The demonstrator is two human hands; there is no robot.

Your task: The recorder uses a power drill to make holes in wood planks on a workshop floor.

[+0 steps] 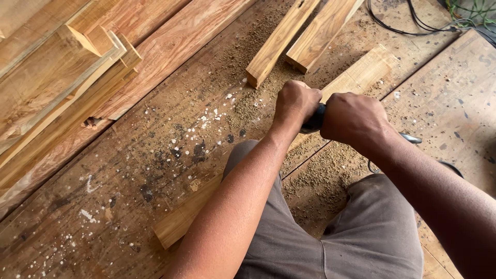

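My left hand (295, 102) and my right hand (354, 120) are both closed around a dark power tool (314, 120) that shows only as a small black part between them. The tool sits on a long pale wooden plank (356, 77) that runs diagonally under my hands and on between my knees to its near end (173, 227). A metal part of the tool (411, 138) sticks out past my right wrist. Sawdust (258, 98) lies thick around the plank. My grey trousers (320, 232) cover the plank's middle.
Two short timber bars (274, 44) (320, 36) lie just beyond my hands. A stack of long planks (62, 77) fills the left side. Black cables (413, 26) run along the top right. The wooden floor (129, 170) is paint-flecked and dusty.
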